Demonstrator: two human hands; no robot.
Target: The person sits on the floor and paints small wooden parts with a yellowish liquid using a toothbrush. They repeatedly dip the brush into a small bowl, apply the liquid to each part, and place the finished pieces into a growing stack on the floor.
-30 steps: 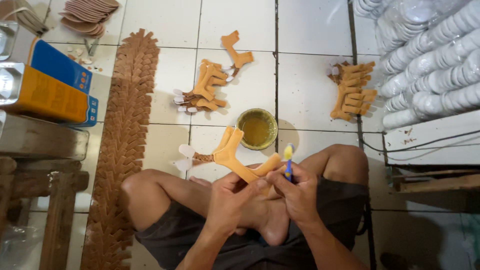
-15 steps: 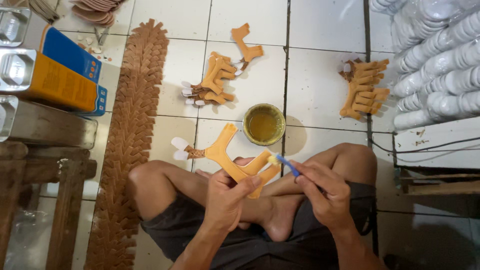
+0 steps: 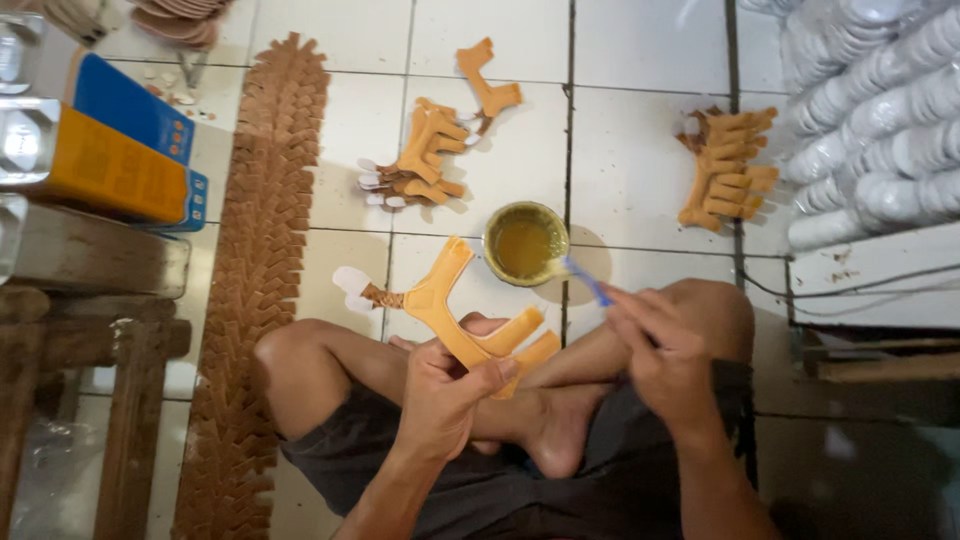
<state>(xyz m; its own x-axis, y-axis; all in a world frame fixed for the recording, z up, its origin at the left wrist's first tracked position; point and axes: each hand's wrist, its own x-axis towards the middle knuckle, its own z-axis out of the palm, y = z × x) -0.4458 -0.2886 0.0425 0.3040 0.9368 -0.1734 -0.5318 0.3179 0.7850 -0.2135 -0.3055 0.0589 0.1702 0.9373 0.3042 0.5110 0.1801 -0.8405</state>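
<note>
The left hand [image 3: 445, 385] is clamped on a Y-shaped tan strap piece [image 3: 470, 320] above the knees, while the right hand [image 3: 655, 345], fingers pinched on a blue brush [image 3: 585, 280], dips it at the glue cup [image 3: 525, 243] on the floor, so the step seems to be loading glue before brushing the strap.

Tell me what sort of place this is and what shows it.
Probably a small craft workshop for footwear parts, worked on the floor. A long row of overlapped brown cut pieces lies on the white tiles, piles of tan straps sit nearby, and the right hand dips a blue brush into a pot of yellowish glue.
</note>
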